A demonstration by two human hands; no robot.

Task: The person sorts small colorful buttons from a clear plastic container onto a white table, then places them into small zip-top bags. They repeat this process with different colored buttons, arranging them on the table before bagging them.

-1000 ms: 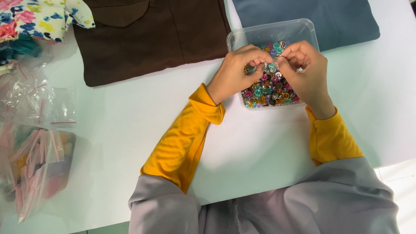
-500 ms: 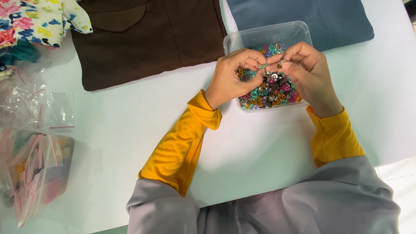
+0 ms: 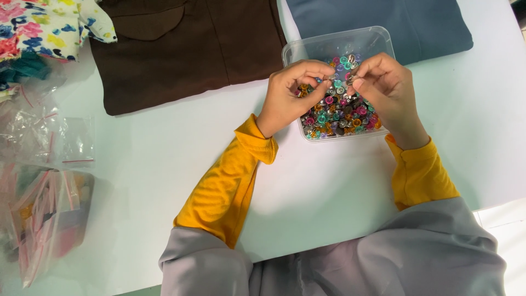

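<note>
A small metal snap (image 3: 341, 81) is pinched betw. left hand (image 3: 290, 96) & right hand (image 3: 386, 87) fingertips, held over the clear box (image 3: 334, 46) w/ coloured snaps, prob. so drops are caught.

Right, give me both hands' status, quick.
Left hand: fingers pinched on a small metal piece over the clear tub of coloured buttons.
Right hand: pinched on the same piece.

A white bench (image 3: 137, 181) fills the view, evenly and brightly lit, with soft shadows on its surface.
</note>
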